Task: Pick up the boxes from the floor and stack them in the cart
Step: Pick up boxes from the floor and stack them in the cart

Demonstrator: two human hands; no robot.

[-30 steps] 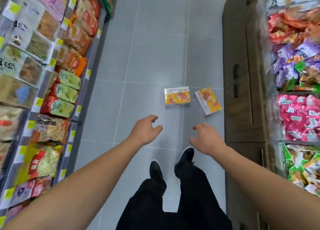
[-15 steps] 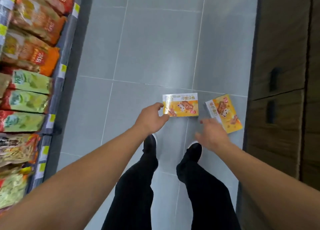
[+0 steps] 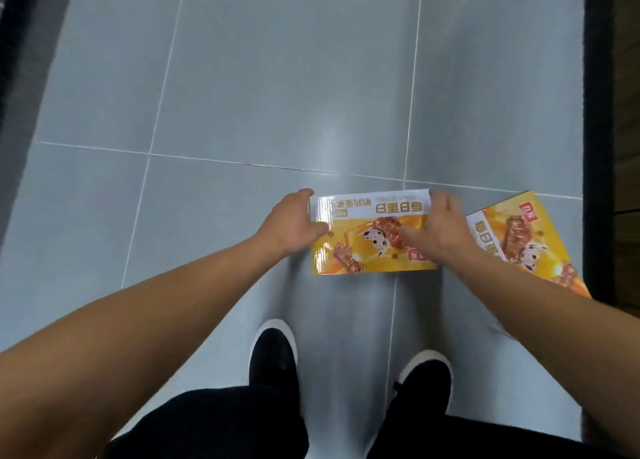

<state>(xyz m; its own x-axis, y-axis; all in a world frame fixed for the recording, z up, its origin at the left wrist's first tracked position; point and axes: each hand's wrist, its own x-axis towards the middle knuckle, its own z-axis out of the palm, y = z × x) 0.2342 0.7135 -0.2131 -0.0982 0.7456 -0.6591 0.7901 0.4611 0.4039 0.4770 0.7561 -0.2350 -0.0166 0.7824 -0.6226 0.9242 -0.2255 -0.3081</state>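
Head view, looking down at a grey tiled floor (image 3: 242, 88): the left hand (image 3: 289, 224) grips the left end of a yellow box (image 3: 367, 250), fingers curled over the far edge, thumb on top. The right hand (image 3: 438, 231) grips the right end likewise. The box lies flat before two black shoes (image 3: 273, 354). A second box (image 3: 519, 240) lies just right, partly under the right forearm.
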